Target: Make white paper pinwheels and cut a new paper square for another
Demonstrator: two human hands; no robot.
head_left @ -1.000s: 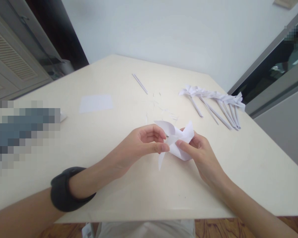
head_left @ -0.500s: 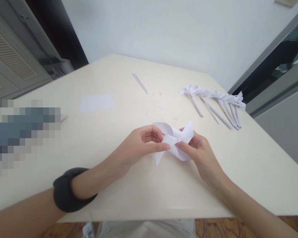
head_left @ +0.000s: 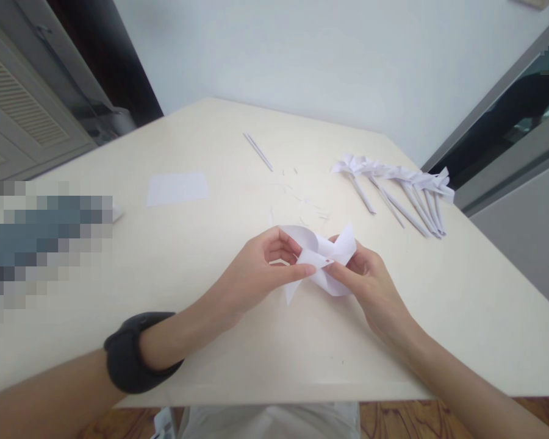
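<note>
Between my two hands is a white paper pinwheel, its blades curled in towards the middle, held just above the table near its front. My left hand pinches it from the left, thumb on top of a folded blade and fingers behind. From the right, my right hand grips it with the thumb pressed close to the centre, where a small hole or dark spot shows. The fingertips of both hands are partly hidden by the paper.
Finished-looking paper pinwheels on rolled sticks lie in a row at the right. Two thin paper sticks lie farther back. Small paper scraps are scattered mid-table. A white paper sheet lies left, near a blurred patch.
My left thumb has slid slightly right over the pinwheel towards its centre. A small dark tip that showed by my left fingers is now out of sight. My right hand stays in place.
</note>
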